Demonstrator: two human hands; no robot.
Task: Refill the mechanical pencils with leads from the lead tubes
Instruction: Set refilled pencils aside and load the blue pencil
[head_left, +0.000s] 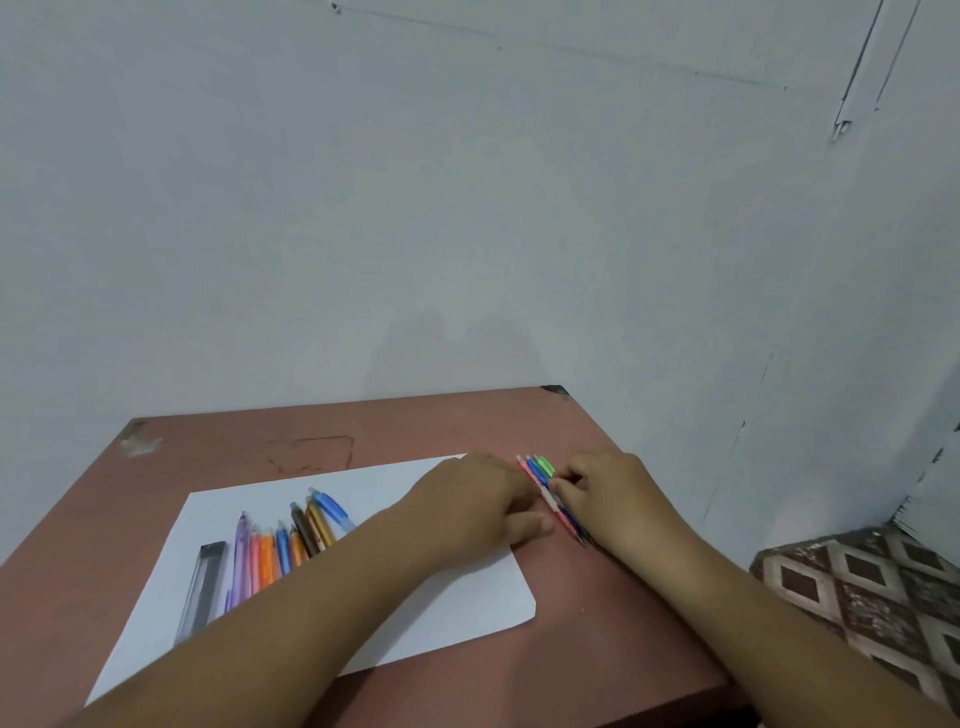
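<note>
A small bundle of mechanical pencils (540, 470), pink, blue and green, lies on the brown table (363, 434) just right of a white sheet of paper (457, 618). Both hands meet at this bundle. My left hand (478, 501) lies over its left side with fingers curled toward it. My right hand (608, 493) pinches the pencils from the right. Several more coloured pencils (285, 545) lie in a row on the sheet's left part. A dark, clear lead tube (202, 587) lies left of that row.
The table stands against a pale wall (467, 208), with its right edge near a corner. A patterned brown and white floor (872, 587) shows at the lower right, beyond the table's edge.
</note>
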